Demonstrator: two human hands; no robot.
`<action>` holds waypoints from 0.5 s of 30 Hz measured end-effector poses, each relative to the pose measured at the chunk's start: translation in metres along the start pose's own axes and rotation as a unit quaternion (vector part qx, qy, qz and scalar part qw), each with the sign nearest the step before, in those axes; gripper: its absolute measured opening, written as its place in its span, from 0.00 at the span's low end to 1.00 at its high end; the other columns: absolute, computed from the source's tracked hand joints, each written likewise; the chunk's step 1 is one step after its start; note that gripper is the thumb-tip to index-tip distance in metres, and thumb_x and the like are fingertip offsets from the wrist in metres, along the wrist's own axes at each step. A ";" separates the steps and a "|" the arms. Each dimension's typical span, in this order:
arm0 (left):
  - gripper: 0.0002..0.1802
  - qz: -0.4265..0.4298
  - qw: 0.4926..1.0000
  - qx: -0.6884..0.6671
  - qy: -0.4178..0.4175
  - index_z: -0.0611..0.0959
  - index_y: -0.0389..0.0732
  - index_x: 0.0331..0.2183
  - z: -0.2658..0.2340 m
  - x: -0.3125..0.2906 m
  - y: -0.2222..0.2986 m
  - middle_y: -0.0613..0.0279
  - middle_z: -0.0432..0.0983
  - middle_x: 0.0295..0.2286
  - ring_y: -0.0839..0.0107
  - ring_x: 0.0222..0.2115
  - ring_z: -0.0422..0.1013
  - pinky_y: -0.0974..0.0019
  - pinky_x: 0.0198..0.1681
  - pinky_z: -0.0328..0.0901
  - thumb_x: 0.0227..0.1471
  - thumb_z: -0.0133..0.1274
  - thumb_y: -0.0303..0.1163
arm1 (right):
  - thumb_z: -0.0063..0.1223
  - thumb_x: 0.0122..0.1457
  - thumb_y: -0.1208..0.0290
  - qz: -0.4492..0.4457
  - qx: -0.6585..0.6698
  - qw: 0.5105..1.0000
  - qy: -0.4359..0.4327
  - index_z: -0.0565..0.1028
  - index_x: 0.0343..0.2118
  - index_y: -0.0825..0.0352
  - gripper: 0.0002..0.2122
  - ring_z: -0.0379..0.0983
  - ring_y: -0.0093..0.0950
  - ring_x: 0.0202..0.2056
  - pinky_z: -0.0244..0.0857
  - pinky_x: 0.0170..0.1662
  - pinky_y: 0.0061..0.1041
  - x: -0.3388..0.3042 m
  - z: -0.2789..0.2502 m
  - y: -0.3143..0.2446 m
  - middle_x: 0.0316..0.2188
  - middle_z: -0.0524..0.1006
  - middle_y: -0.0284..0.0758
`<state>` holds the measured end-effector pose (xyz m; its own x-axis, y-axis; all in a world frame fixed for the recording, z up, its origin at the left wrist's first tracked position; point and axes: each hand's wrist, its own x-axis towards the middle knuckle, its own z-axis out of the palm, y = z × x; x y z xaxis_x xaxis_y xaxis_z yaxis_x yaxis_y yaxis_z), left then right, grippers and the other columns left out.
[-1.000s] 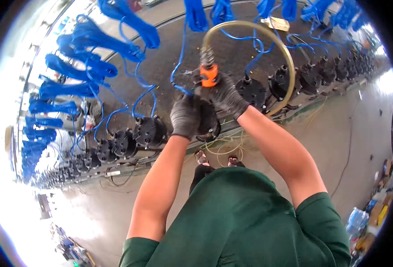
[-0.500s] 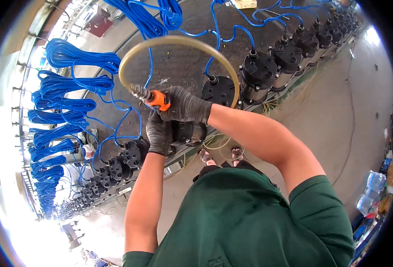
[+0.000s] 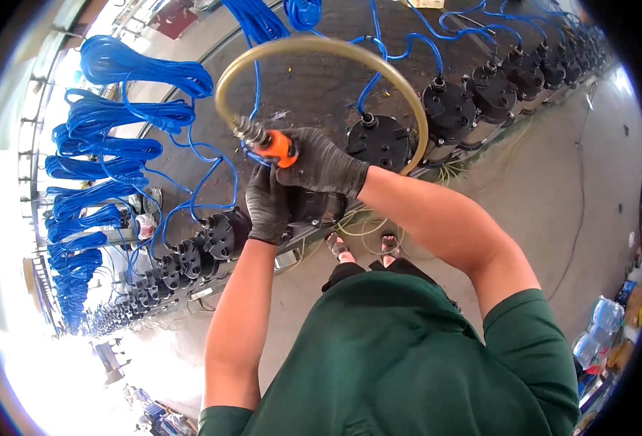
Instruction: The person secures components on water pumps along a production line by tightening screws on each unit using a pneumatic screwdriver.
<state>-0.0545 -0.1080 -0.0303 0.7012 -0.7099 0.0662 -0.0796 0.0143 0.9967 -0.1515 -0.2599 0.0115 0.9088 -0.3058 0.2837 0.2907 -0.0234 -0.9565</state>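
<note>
"Dark bench (image 3: 313, 87) across the upper frame, black cylinder (image 3: 312, 208) at centre. What's changed?"

"Right hand (image 3: 322, 161) now tips the orange tool (image 3: 281, 149), left of centre, toward the upper left; it stood upright before. Work apparently stays at that cylinder."

"And the grips?"

"Right curls round the tool; left hand (image 3: 266, 206) bunches just below, its hold hidden."

"Containers?"

"Clear bottles (image 3: 607, 314), lower right; contents unclear."
</note>
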 end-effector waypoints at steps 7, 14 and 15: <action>0.21 0.103 0.941 0.317 0.057 0.74 0.34 0.50 -0.004 -0.006 0.021 0.48 0.73 0.43 0.53 0.47 0.70 0.56 0.51 0.63 0.65 0.46 0.40 | 0.63 0.48 0.76 -0.017 -0.074 0.994 0.075 0.76 0.46 0.65 0.20 0.77 0.23 0.41 0.71 0.47 0.26 -0.002 0.009 -0.009 0.39 0.81 0.35; 0.45 0.225 0.967 0.092 0.072 0.63 0.33 0.60 0.067 -0.004 0.123 0.53 0.67 0.49 0.64 0.50 0.66 0.60 0.56 0.63 0.45 0.67 0.30 | 0.60 0.59 0.76 -0.046 0.297 0.953 0.038 0.74 0.53 0.66 0.18 0.73 0.25 0.47 0.68 0.57 0.26 -0.005 0.027 0.019 0.48 0.78 0.34; 0.49 0.178 0.977 0.095 0.070 0.62 0.34 0.61 0.080 -0.003 0.130 0.54 0.67 0.48 0.64 0.49 0.66 0.60 0.54 0.65 0.40 0.69 0.26 | 0.59 0.60 0.76 -0.025 0.409 0.912 0.010 0.73 0.53 0.67 0.18 0.72 0.24 0.49 0.67 0.57 0.26 -0.003 0.022 0.020 0.50 0.77 0.33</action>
<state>-0.1239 -0.1598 0.0957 0.6936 -0.5803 0.4268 -0.4568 0.1038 0.8835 -0.1422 -0.2380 -0.0066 0.8845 -0.3424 0.3168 0.4661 0.6772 -0.5694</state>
